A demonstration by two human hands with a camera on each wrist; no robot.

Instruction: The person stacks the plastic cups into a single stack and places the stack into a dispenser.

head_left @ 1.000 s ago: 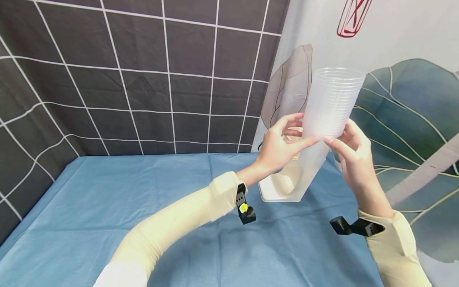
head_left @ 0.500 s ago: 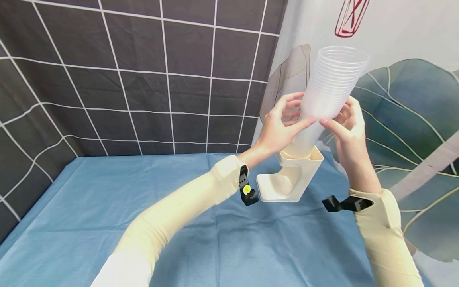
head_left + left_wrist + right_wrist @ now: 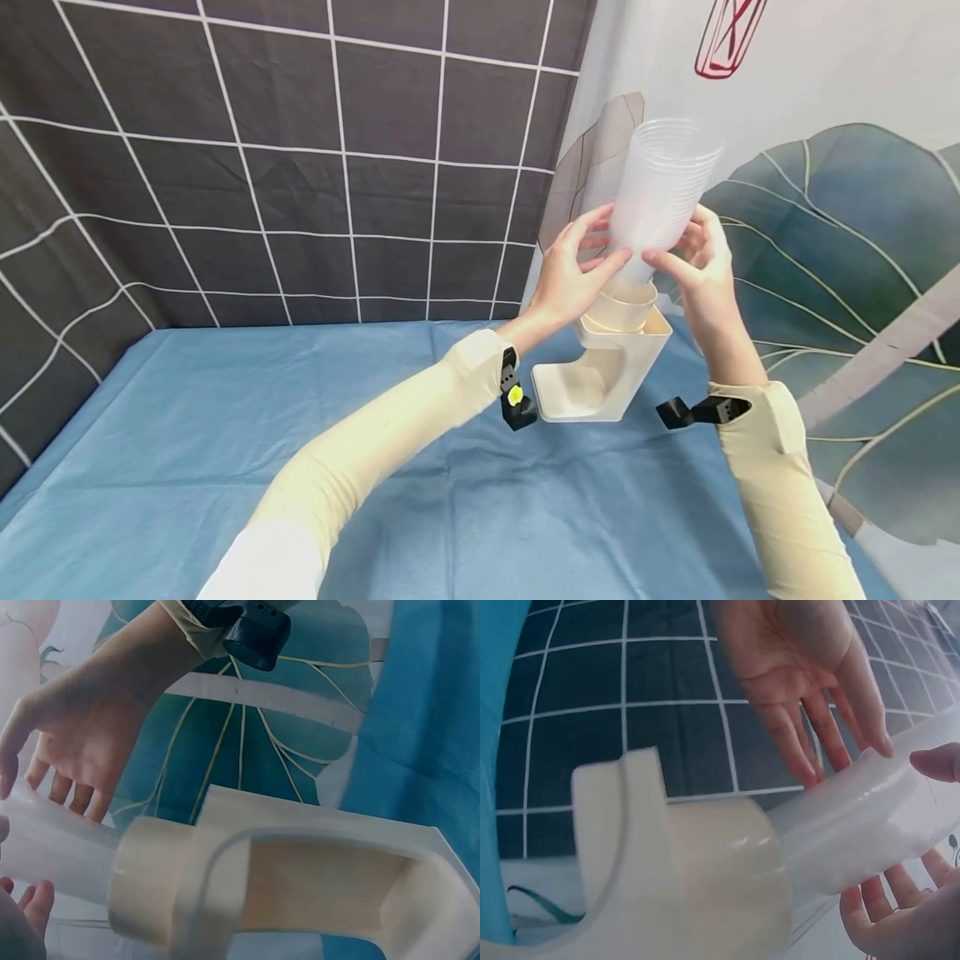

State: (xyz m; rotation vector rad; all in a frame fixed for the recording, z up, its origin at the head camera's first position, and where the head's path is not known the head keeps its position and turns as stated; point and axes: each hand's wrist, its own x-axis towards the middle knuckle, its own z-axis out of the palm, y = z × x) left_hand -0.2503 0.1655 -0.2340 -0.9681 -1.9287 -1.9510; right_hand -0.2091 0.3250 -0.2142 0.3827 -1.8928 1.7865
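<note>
A tall stack of translucent plastic cups (image 3: 663,187) leans slightly right above a cream cup dispenser (image 3: 637,367). The stack's lower end meets the dispenser's round collar (image 3: 621,307); how deep it sits inside cannot be told. My left hand (image 3: 566,275) holds the stack from the left, thumb in front and fingers curved behind. From the right, my right hand (image 3: 705,271) grips it likewise, the two thumbs close together. In the left wrist view the collar (image 3: 150,881) surrounds the stack's end (image 3: 67,851). The right wrist view shows fingers on both sides of the stack (image 3: 855,825).
Blue cloth (image 3: 300,433) covers the table under the dispenser. A dark grid-patterned curtain (image 3: 300,167) hangs behind on the left, and a leaf-printed one (image 3: 847,233) on the right. Black wrist cameras (image 3: 517,396) sit on both cream sleeves.
Both hands first raised the cup stack from in front of the dispenser, uncovering its body. Then they brought the stack down and left to the collar. The dispenser has stayed in place.
</note>
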